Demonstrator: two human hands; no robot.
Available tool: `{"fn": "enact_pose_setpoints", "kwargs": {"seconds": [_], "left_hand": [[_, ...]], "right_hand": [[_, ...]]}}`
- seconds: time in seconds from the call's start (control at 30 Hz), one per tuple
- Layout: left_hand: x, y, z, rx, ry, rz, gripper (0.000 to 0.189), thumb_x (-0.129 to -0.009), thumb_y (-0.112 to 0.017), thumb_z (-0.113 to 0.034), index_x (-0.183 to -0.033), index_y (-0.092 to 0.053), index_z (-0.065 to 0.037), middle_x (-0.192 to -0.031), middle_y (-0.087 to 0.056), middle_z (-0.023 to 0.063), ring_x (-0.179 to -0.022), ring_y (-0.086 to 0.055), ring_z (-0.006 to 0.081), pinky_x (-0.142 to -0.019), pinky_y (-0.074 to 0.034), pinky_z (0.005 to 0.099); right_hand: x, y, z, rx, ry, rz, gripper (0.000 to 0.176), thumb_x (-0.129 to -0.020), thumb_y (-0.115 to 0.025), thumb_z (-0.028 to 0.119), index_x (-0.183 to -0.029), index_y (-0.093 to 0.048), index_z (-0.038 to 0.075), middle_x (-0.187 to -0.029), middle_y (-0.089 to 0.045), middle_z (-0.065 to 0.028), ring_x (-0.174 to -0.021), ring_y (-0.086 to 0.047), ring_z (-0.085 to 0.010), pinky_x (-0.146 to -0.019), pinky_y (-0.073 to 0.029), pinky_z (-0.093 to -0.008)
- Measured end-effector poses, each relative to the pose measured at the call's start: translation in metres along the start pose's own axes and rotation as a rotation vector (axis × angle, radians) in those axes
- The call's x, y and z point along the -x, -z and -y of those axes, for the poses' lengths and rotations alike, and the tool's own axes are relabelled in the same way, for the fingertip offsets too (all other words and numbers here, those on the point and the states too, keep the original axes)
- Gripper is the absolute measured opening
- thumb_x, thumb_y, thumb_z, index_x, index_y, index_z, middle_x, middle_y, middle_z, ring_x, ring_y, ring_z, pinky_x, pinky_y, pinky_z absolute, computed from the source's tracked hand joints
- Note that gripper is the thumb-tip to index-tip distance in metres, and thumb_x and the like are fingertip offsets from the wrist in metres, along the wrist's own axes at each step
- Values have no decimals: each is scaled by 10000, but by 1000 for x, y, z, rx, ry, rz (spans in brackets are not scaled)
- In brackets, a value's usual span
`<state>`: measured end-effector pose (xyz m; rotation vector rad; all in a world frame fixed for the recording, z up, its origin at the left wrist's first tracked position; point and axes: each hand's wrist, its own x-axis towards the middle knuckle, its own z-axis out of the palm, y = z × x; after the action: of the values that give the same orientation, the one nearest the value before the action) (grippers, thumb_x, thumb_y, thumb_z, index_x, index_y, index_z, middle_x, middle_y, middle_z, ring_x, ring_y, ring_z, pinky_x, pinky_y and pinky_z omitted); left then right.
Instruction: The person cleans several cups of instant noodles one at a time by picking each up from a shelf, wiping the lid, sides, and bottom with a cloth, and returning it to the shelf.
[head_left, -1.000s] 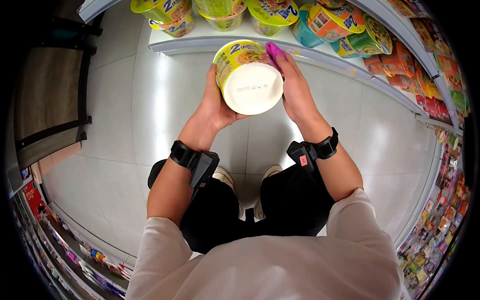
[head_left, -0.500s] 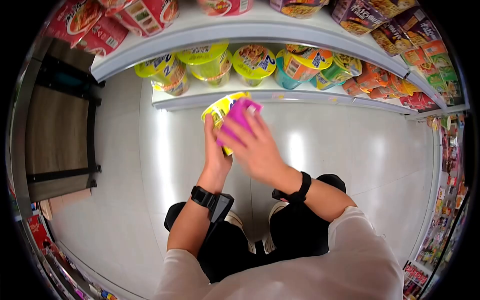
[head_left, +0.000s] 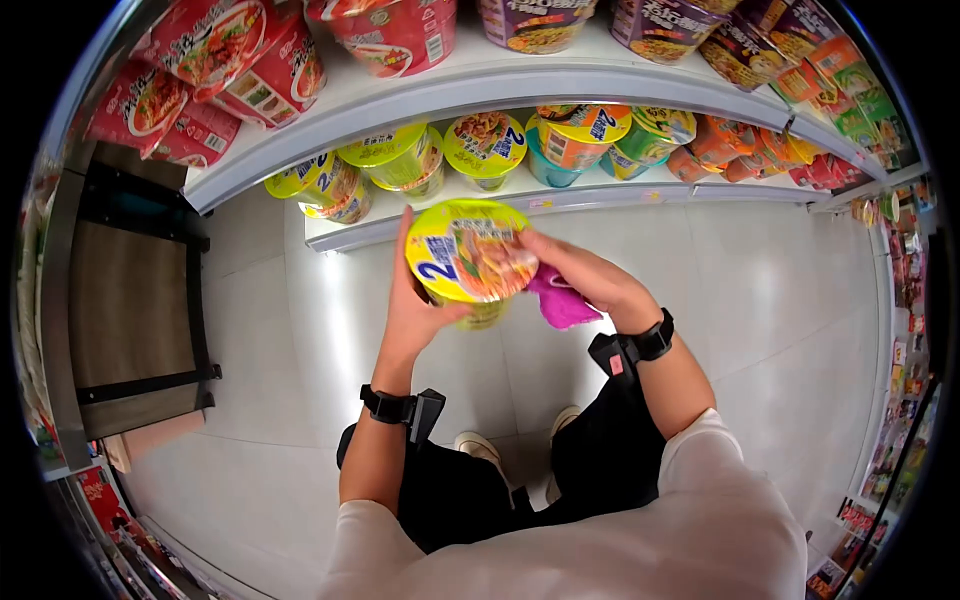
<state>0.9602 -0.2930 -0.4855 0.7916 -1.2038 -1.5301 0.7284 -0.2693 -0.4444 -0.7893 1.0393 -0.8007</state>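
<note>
A yellow-green instant noodle cup [head_left: 470, 248] with a big blue "2" on its lid is held in front of me, the lid tilted up toward the camera. My left hand [head_left: 411, 312] is wrapped round its left side, thumb near the bottom. At the cup's right edge, my right hand [head_left: 592, 278] grips a purple cloth [head_left: 563, 302] that hangs below the fingers. The right fingertips touch the lid's rim; some fingers are hidden behind the cup.
Ahead, a lower shelf [head_left: 420, 217] carries more noodle cups [head_left: 485, 146] in yellow-green and orange. The upper shelf [head_left: 480, 82] above it holds red tubs [head_left: 392, 38] and purple tubs [head_left: 540, 22]. A dark-framed wooden unit [head_left: 135, 290] stands on the left.
The cup has turned so its lid faces up. My right hand has moved from across the cup's side to its right edge, taking the cloth along.
</note>
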Motion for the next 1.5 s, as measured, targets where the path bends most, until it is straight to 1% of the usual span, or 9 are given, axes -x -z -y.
{"fn": "enact_pose_setpoints", "kwargs": {"seconds": [0.2,0.23,0.33,0.4,0.53,0.77,1.0,1.23,1.5], "left_hand": [[-10,-5,-5,-442,87,303,1391,-514,-952,-130,-1589,-70,-98,-1517,-267,132,-1398,-357,283,-1155,-332,403],[-22,-3,4,-311,68,276,1089,-698,-881,-280,-1548,-247,-33,-1413,-425,153,-1388,-387,294,-1164,-311,396],[-73,13,45,-82,333,-7,723,-876,-701,-482,-1337,-543,52,-1165,-599,136,-1203,-535,244,-1065,-404,372],[-105,14,95,-257,456,-264,706,-933,-547,-614,-1065,-686,66,-925,-632,81,-914,-578,171,-855,-480,335],[-160,-9,142,-138,445,-389,511,-957,-614,-469,-1013,-665,36,-876,-589,51,-752,-538,150,-679,-491,321],[-160,-23,128,96,449,-505,235,-1015,-547,-202,-1045,-539,31,-863,-492,78,-772,-548,203,-858,-621,447],[-141,-26,75,302,460,-422,228,-994,-571,-146,-1103,-476,30,-1011,-458,112,-891,-588,337,-950,-580,526],[-70,10,37,272,564,-201,300,-1006,-551,-177,-1221,-519,30,-1046,-599,126,-1088,-610,315,-1019,-533,496],[24,60,28,-193,691,-338,279,-985,-592,-212,-935,-597,62,-822,-555,72,-781,-627,210,-792,-636,419]], "right_hand": [[-16,41,-32,-53,-296,302,537,-956,-602,502,-1184,-643,18,-1087,-705,-86,-870,-668,-127,-704,-524,-255],[-18,49,-34,-89,-304,288,524,-948,-628,478,-1186,-644,11,-1044,-722,-82,-886,-677,-120,-710,-527,-248],[-2,64,-22,-87,-134,137,514,-942,-652,445,-1211,-629,8,-1076,-712,-92,-907,-678,-123,-738,-532,-242],[9,67,-16,-128,-79,141,516,-941,-665,418,-1232,-611,-4,-1103,-702,-95,-923,-679,-127,-769,-535,-245],[26,72,-16,-141,28,-24,555,-928,-687,407,-1263,-575,-21,-1112,-686,-90,-912,-670,-138,-779,-543,-263],[33,89,-17,-65,-6,-61,609,-918,-694,449,-1283,-550,-17,-1131,-667,-66,-952,-628,-106,-815,-512,-261],[22,97,-15,109,42,-234,591,-883,-719,474,-1219,-594,4,-1016,-679,-55,-791,-625,-109,-686,-539,-266],[18,104,-14,236,-95,-186,641,-846,-747,478,-1262,-582,20,-1044,-679,-51,-814,-622,-110,-695,-518,-254],[-58,73,-25,102,184,-158,554,-898,-706,439,-1243,-585,23,-997,-679,-51,-753,-617,-103,-647,-515,-255]]}}
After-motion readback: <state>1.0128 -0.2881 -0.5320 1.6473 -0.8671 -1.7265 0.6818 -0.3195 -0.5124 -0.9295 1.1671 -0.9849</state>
